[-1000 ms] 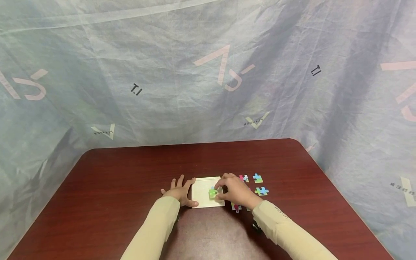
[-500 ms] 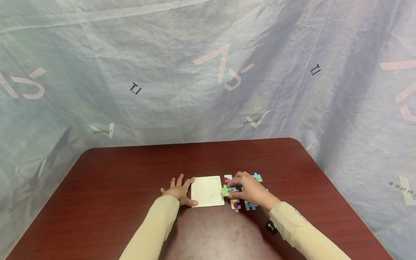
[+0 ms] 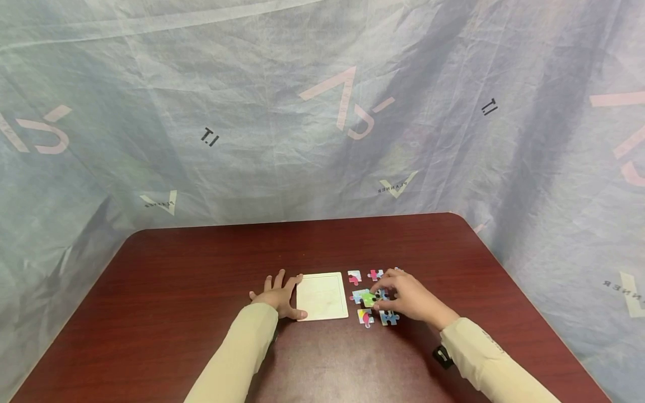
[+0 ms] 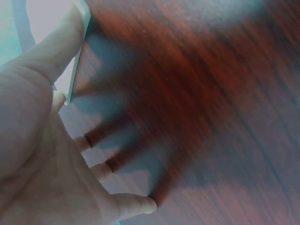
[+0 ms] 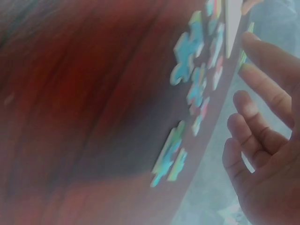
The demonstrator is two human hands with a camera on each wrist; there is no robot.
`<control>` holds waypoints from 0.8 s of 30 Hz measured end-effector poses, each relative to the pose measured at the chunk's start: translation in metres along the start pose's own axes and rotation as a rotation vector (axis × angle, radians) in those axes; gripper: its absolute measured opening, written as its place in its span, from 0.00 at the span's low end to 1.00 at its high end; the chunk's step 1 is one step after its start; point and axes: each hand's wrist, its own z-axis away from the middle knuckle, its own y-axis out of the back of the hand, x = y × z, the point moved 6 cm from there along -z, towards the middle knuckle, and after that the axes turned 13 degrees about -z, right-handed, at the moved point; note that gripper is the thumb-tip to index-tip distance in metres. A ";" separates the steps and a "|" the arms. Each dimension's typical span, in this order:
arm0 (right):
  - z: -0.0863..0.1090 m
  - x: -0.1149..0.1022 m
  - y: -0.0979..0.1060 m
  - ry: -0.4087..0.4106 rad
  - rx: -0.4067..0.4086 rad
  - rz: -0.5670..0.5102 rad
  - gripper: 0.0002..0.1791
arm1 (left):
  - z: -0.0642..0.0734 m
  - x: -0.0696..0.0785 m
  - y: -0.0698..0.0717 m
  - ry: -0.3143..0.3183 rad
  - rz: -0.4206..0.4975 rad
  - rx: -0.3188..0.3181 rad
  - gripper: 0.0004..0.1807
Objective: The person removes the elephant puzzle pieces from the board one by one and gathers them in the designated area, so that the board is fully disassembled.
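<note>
My right hand (image 3: 410, 296) pinches a green puzzle piece (image 3: 369, 299) between thumb and index finger, above other pieces to the right of a pale square puzzle board (image 3: 322, 296). In the right wrist view the green piece (image 5: 243, 55) shows as a thin edge at the fingertips, while the other fingers curl loosely. My left hand (image 3: 274, 299) lies with fingers spread at the board's left side, thumb and index finger touching its edge. The left wrist view shows the thumb resting on the board's rim (image 4: 73, 77) and the other fingertips down on the table.
Around the right hand lie several puzzle pieces, among them a red and white piece (image 3: 355, 277), a yellow and pink piece (image 3: 365, 318) and a blue piece (image 3: 389, 318). The dark red wooden table (image 3: 201, 280) ends before a hanging grey cloth (image 3: 277, 112).
The right hand has carried the green piece from over the board to the right, over the scattered pieces. The left hand has stayed at the board.
</note>
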 end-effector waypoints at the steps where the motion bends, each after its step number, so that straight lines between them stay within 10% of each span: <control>1: 0.002 0.001 0.001 -0.004 0.002 0.000 0.12 | 0.000 0.000 0.000 0.000 0.000 0.000 0.48; 24: 0.038 0.034 0.033 -0.121 0.032 -0.061 0.14 | 0.000 0.000 0.001 -0.001 0.029 0.005 0.48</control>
